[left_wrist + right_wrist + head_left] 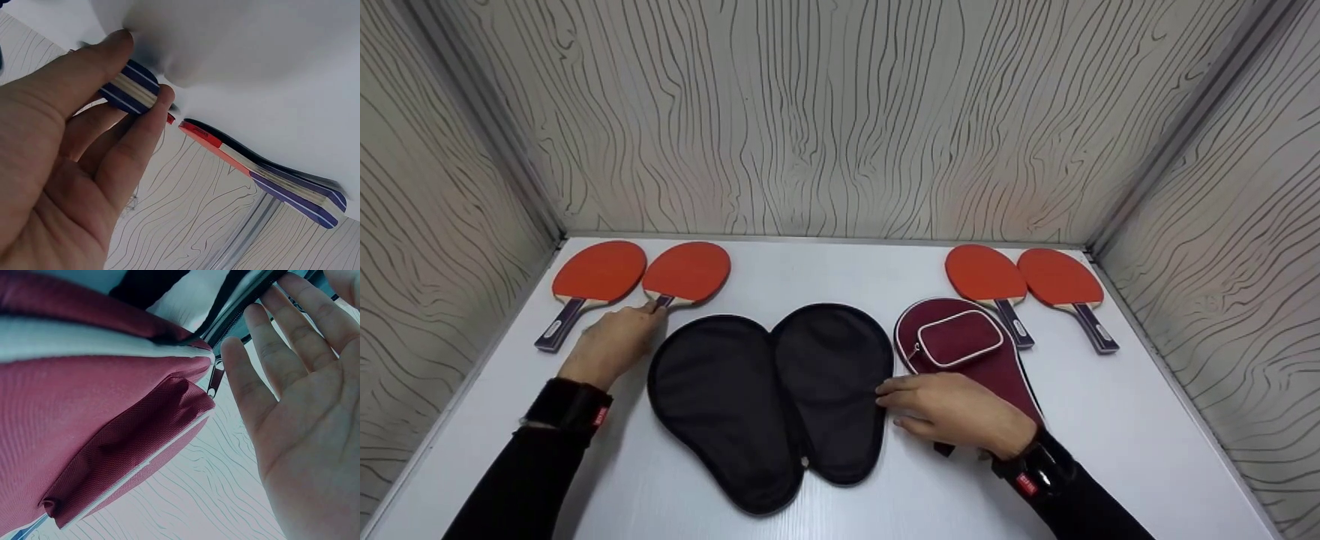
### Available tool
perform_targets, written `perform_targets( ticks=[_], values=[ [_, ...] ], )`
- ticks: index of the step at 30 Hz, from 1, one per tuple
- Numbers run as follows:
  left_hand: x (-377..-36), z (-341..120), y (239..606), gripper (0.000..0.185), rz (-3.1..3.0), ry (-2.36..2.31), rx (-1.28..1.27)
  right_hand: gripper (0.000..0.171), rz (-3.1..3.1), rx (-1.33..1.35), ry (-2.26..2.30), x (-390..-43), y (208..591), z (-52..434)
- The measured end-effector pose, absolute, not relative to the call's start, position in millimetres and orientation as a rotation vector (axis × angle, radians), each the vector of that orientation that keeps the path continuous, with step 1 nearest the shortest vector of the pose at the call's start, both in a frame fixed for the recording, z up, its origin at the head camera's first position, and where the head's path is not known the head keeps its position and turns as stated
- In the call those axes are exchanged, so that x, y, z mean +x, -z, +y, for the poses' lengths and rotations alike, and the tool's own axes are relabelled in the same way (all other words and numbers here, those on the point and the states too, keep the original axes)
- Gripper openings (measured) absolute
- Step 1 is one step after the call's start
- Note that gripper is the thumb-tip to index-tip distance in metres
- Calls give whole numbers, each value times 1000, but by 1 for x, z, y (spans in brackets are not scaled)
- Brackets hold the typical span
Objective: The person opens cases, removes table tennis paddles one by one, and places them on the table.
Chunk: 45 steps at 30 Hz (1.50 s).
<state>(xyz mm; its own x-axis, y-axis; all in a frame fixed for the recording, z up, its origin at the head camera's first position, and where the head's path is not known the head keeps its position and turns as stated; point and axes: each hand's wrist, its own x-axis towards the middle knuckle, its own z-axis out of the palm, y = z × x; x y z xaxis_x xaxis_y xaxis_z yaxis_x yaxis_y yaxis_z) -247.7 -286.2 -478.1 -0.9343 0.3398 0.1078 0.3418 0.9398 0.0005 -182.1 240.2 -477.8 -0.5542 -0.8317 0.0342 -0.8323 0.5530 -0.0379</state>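
My left hand (619,341) grips the handle of a red table tennis paddle (690,271) at the back left. In the left wrist view, thumb and fingers pinch the striped blue handle (132,87) by its end. An unfolded paddle case (720,397), black inside, lies in the middle with both halves spread. At its right edge, my right hand (952,409) has its fingers extended, by the rim; whether they touch it I cannot tell. Partly under that hand is a maroon paddle case (960,334) with white piping and a small zipped pocket (129,450).
Another red paddle (600,271) lies to the left of the gripped one. Two more paddles, one nearer the middle (986,271) and one farther right (1061,277), lie at the back right. Wood-patterned panels (840,120) enclose the white table (832,274) at the back and sides.
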Motion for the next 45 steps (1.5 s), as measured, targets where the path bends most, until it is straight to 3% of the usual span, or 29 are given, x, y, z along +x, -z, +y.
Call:
perform_targets(
  ticks=[8, 15, 40, 45],
  values=[
    [-245, -294, 462, 14, -2916, 244, -547, 33, -2740, 1483, -74, -182, 477, 240],
    [-237, -283, 439, 35, -2956, 520, -480, 32, -2754, 1473, -61, -182, 476, 240],
    [-219, -247, 413, 32, -2939, 724, -550, 37, -2750, 1466, -68, -180, 479, 238],
    [-216, -238, 404, 39, -2879, 858, -562, 37, -2759, 1465, -64, -181, 479, 238]
  ],
)
